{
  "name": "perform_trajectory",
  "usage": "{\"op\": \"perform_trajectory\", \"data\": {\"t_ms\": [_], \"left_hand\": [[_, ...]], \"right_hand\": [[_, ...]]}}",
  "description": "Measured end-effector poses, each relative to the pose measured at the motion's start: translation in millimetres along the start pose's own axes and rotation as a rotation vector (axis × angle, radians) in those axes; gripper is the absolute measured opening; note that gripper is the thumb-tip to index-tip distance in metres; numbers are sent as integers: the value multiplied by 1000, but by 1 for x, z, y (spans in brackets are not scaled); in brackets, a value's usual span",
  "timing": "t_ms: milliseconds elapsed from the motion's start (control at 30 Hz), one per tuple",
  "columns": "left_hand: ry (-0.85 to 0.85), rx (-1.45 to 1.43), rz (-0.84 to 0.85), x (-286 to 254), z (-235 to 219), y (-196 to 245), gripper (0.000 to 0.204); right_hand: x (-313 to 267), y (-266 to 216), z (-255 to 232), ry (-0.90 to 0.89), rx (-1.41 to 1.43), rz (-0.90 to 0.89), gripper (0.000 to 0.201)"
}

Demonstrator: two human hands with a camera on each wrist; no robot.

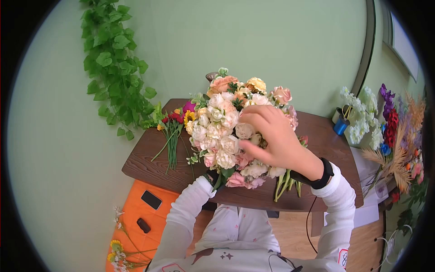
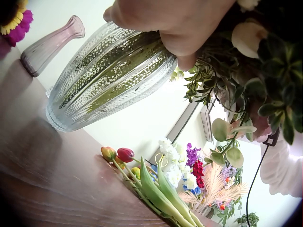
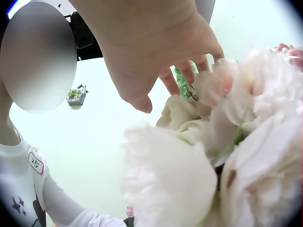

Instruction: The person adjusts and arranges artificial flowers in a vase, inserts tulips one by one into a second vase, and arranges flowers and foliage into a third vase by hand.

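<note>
A large bouquet of white, pink and peach flowers [image 1: 217, 131] fills a ribbed clear glass vase [image 2: 109, 75] that stands on the dark wooden table [image 1: 149, 167]. In the left wrist view, my left hand [image 2: 165, 23] curls round the vase's neck, under the blooms; the head view hides that hand behind the flowers. My right hand [image 1: 276, 140] lies over the bouquet's right side, fingers spread and slightly bent, fingertips at the white blooms. The right wrist view shows this hand [image 3: 156, 52] above white flowers [image 3: 170, 175], its thumb apart from the fingers.
Red flowers with green stems [image 1: 171, 136] lie at the table's left. Tulips [image 2: 156, 184] lie on the right side, and a small pinkish vase [image 2: 52, 45] stands behind. An orange surface [image 1: 131, 213] holds a phone [image 1: 151, 199]. More flowers [image 1: 392, 131] stand at far right.
</note>
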State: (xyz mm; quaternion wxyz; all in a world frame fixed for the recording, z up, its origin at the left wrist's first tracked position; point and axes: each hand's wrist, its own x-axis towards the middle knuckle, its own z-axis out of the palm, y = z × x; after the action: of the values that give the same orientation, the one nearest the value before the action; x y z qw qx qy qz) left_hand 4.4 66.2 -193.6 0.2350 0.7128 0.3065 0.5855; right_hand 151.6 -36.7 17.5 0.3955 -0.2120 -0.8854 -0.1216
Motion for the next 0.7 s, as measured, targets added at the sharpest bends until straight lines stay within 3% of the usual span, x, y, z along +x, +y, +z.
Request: {"op": "perform_trajectory", "data": {"t_ms": [133,200,333,533,700], "left_hand": [[-2,12,0,0,-2,1,32],[-5,17,-1,-1,-3,2,32],[5,36,5,-1,-8,3,32],[17,54,9,1,-11,5,32],[31,74,13,3,-2,7,32]], "right_hand": [[1,-7,5,3,-117,-70,34],[0,-1,8,-143,-81,-51,31],[0,4,4,-127,-44,-54,24],[0,4,-19,138,112,100,15],[-11,6,-30,182,188,244,12]]}}
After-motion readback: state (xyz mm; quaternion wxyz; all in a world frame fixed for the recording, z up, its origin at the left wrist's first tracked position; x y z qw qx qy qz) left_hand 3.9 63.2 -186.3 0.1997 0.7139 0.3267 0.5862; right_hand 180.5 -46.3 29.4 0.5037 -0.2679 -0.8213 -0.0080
